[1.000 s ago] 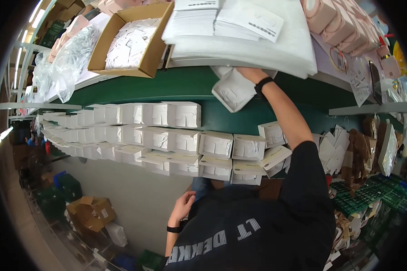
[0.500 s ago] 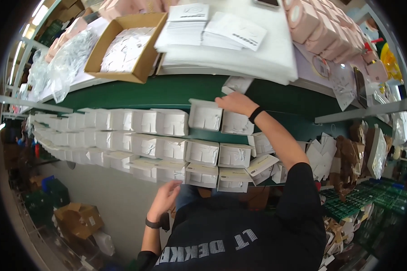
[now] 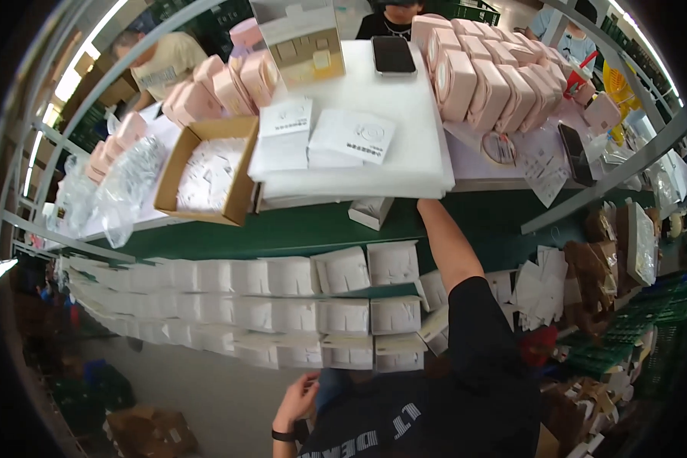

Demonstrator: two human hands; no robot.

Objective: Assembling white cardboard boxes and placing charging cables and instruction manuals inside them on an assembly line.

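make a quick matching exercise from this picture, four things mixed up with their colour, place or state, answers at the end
Things
1. open white boxes
2. left hand
3. pink cases
4. box of paper slips

Colour, place or state
A. on both sides of the white stack
B. brown
C. mostly lined up in rows
D. low in the picture, fingers loosely bent

Right pairs: 1-C, 2-D, 3-A, 4-B
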